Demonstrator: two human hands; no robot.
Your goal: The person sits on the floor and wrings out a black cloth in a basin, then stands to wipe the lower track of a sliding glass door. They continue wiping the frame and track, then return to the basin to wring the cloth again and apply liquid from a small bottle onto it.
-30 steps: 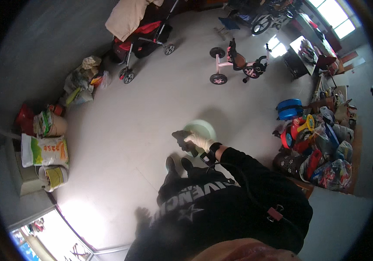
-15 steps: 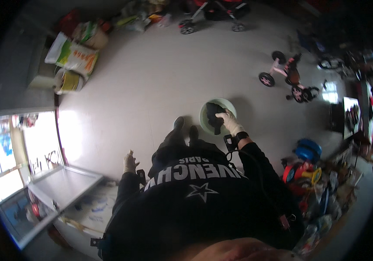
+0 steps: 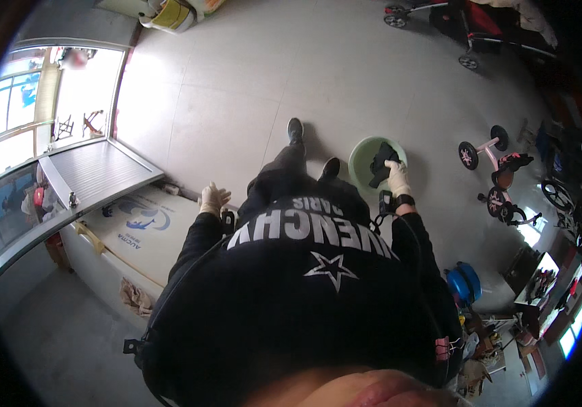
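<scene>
Cloth (image 3: pixel 382 167) is seemingly pinched by the fingers of the right hand (image 3: pixel 399 178), left of their tips, in the basin (image 3: pixel 360 161). The fingers of the left hand (image 3: pixel 213 198) are spread, well apart. The cloth could be dropped through a loose pinch.

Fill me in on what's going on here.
A person in a black top has their right hand at the right edge of a pale green basin, fingers against the dark cloth inside. Whether it grips rim, cloth or both is hard to tell. The left hand is open and empty, near a white chest.
</scene>
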